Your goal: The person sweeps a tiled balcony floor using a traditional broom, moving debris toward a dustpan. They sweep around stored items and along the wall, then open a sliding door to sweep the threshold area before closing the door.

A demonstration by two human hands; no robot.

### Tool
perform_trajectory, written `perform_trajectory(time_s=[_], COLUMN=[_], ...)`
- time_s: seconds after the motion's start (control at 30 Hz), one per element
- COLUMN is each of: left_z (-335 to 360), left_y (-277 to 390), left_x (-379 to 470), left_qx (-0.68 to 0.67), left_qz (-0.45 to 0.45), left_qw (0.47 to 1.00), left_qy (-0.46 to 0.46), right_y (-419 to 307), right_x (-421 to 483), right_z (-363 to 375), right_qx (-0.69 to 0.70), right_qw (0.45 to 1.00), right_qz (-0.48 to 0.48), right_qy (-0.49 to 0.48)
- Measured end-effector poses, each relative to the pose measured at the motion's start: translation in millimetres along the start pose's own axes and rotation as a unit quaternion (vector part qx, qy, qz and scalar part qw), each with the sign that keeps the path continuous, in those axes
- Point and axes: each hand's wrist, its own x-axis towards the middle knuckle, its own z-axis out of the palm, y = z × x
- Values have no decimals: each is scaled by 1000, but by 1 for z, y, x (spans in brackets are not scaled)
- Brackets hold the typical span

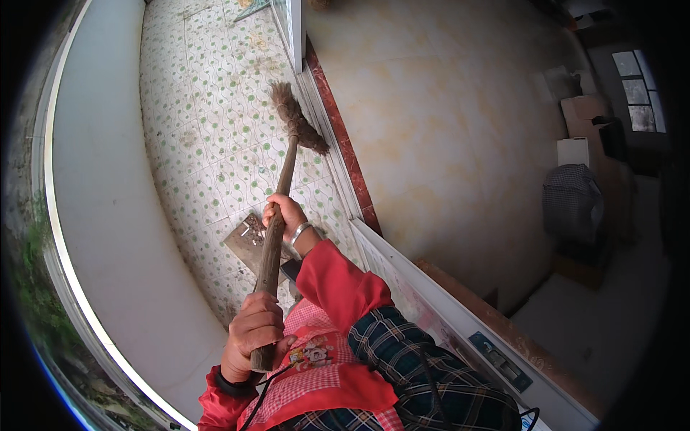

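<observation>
A straw broom with a wooden handle (269, 264) slants across the view ahead of me. My left hand (256, 334) is wrapped around the handle's upper end, close to my checked apron. Farther down the shaft, my right hand (287, 215) grips it, a silver bangle at the wrist. The broom's bristle head (294, 116) rests on the patterned tile floor, one end against the door track. Below and left of my right hand lies a flat dustpan (245, 250) holding dark debris and small white bits. The handle and my right arm hide part of it.
On the left runs a white low wall (102, 188). A metal sliding-door track (329, 129) and red threshold strip (350, 167) border the room at right. Glazed door panels (401, 285) stand beside me. Cardboard boxes (579, 110) and a checked bundle (571, 196) sit inside.
</observation>
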Motion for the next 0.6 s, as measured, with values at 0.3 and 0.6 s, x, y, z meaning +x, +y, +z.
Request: perform_trajectory(time_s=[0.3,0.6], left_z=[9,-146], left_y=[2,-13], left_x=[-75,-154], left_qx=[-75,-113], left_qz=[-13,-49], left_qw=[993,839], left_qy=[91,530], right_y=[91,110], right_x=[-75,-372], right_z=[-112,-169], right_qx=[-278,-407], right_qw=[957,797], right_qz=[77,-404], right_qy=[28,189])
